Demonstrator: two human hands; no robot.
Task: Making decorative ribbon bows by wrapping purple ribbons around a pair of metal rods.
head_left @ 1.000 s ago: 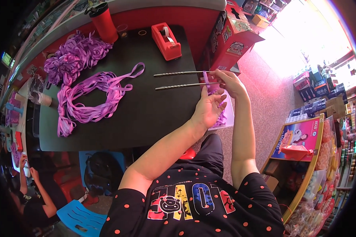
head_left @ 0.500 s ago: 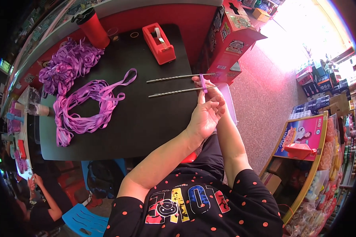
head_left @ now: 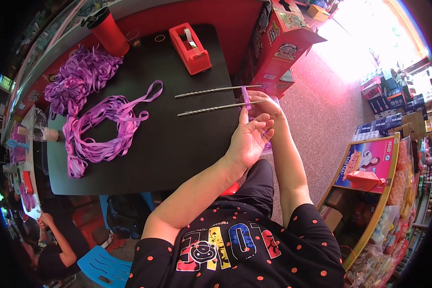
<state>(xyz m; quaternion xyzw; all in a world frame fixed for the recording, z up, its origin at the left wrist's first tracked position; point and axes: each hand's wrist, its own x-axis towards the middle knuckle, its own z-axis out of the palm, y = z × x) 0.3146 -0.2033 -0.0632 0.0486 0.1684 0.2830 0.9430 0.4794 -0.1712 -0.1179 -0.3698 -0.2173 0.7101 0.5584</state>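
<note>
Two spiral-fluted metal rods (head_left: 209, 91) reach leftward over the black table, one above the other and nearly parallel. Around both, close to their right ends, a short piece of purple ribbon (head_left: 246, 97) is wrapped. My left hand (head_left: 247, 144) is palm up below the lower rod, a raised fingertip against the ribbon and the other fingers loosely curled. Behind the rods' right ends, my right hand (head_left: 268, 108) grips the ribbon, its fingertips partly hidden. A loose ring of purple ribbon (head_left: 113, 151) lies on the table, with a bigger heap of purple ribbon (head_left: 84, 74) behind it.
At the table's back stand a red tape dispenser (head_left: 191, 50) and a red cup (head_left: 108, 33). Red cardboard boxes (head_left: 278, 45) rise beyond the right corner. A wooden-framed display shelf (head_left: 369, 173) is on the right, a blue stool (head_left: 103, 266) at lower left. Another person's arm (head_left: 60, 240) shows at far left.
My right hand has shifted slightly right and up along the rods' ends, and its forearm has swung outward. My left hand stays by the ribbon. The whole view has shifted a little.
</note>
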